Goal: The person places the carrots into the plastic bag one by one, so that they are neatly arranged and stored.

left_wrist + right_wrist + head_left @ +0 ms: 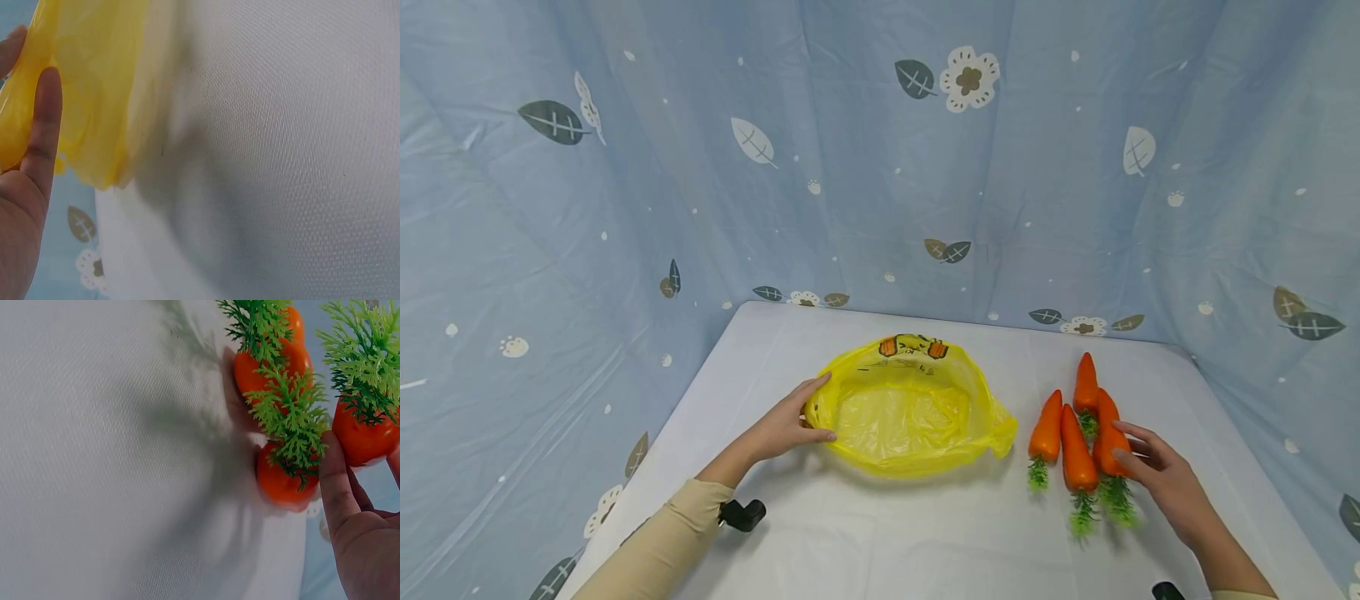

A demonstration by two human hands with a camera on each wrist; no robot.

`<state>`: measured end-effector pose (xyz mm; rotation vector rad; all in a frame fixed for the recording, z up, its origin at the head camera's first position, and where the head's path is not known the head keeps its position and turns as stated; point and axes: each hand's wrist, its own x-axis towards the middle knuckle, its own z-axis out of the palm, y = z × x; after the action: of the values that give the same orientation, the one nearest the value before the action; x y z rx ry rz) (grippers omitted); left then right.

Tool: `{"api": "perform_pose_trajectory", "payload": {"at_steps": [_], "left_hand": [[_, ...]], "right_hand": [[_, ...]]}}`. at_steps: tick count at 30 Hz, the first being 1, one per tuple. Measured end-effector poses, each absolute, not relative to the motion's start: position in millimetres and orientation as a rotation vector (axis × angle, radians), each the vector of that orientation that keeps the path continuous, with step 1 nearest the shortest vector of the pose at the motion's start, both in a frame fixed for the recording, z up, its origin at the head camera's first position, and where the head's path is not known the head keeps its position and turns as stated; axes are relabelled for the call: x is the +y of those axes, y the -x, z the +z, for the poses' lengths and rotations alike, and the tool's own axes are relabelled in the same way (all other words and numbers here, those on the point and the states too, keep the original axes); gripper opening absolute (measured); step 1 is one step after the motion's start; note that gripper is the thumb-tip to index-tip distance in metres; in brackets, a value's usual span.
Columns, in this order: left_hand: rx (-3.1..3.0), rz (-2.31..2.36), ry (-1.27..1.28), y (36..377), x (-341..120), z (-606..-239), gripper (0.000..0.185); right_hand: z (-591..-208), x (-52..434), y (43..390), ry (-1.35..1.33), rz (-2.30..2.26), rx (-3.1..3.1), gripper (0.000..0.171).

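Observation:
A yellow plastic bag [895, 462] lies with its mouth spread wide on the white table, printing on its far inner side. My left hand [793, 423] holds the bag's left edge; in the left wrist view, thumb and fingers stand on either side of the film [94, 81]. At the right, my right hand [1161, 471] grips an orange toy carrot [1110, 425] with green plastic leaves. That carrot [362, 437] appears raised off the table in the right wrist view. Close beside it lie other carrots: one at the left [1046, 427], one in the middle [1078, 454], one farther back [1086, 383].
The white tabletop [880, 542] runs back to a blue curtain [865, 167] printed with leaves and flowers, which also hangs along both sides. A black wrist device [743, 514] sits on the left forearm, by the beige sleeve [662, 542].

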<state>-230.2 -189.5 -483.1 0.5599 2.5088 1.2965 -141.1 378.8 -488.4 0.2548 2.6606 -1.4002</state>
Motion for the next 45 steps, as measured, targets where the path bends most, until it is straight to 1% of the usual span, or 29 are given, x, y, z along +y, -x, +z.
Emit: {"api": "perform_pose_trajectory", "payload": {"at_steps": [23,45], "left_hand": [[2.480,1.339,-0.558,228.2,-187.6,-484.2,0.097],[2.496,1.324,-0.571,229.3,-186.2,-490.2,0.096]], "right_hand": [[-483.8,357.0,147.9,-0.162,-1.413,2.687,0.070],[-481.4,337.2,155.4,-0.027,-1.495,2.690,0.061]]}}
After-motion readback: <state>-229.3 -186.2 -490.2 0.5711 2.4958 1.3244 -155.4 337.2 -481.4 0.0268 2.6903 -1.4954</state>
